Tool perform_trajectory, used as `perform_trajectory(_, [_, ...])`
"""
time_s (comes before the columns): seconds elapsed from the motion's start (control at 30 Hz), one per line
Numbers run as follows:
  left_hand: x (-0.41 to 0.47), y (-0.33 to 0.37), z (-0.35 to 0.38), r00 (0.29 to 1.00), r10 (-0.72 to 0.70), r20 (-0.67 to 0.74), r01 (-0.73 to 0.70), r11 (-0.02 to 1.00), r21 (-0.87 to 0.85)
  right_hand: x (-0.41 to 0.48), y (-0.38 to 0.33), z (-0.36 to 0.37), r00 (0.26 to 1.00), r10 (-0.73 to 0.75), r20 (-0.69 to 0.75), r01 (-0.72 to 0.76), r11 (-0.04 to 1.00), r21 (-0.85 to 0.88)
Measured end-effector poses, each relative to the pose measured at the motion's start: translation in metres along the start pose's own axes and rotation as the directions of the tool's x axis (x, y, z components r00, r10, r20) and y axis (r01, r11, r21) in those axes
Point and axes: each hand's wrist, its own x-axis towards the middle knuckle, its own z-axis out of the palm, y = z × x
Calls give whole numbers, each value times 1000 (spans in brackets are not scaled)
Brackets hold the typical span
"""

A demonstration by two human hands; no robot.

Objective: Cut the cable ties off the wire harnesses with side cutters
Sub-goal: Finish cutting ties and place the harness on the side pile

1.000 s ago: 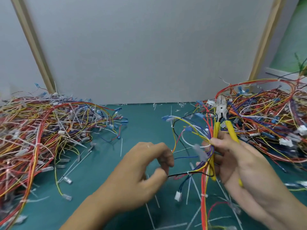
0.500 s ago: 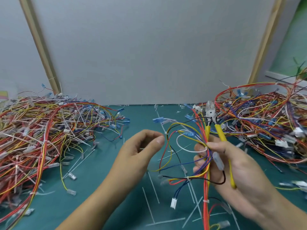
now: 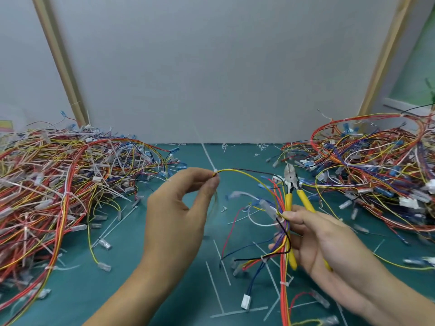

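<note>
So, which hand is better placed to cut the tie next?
Right. The right hand holds the cutters, with their tips pointing up, while the left hand is busy pinching the wires at the tie.

no readable text, no labels, no numbers

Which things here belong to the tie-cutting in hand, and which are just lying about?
In use: left hand pinching a yellow-and-black branch of the wire harness at its white cable tie; right hand holding the harness and the yellow-handled side cutters.
Lying about: left harness pile, right harness pile, cut tie strips on the green mat.
</note>
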Motion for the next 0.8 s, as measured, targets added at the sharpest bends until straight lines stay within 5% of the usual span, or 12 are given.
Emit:
perform_trajectory(0.23, [5,3,-1,986,-106,130,137,956,-261,0,-3,-1,1000,0,-18,0,1000,-6])
perform_trajectory(0.47, [7,4,-4,976,-188,113,217,903,-370,1,-3,-5,997,-28,-75,19,993,-117])
perform_trajectory(0.63, [9,1,-6,976,-216,-35,187,907,-377,-1,-23,-10,920,-339,-197,230,873,-431])
perform_trajectory(0.8, [7,9,-5,986,-147,-75,115,939,-325,-22,-41,2,865,-465,190,474,633,-612])
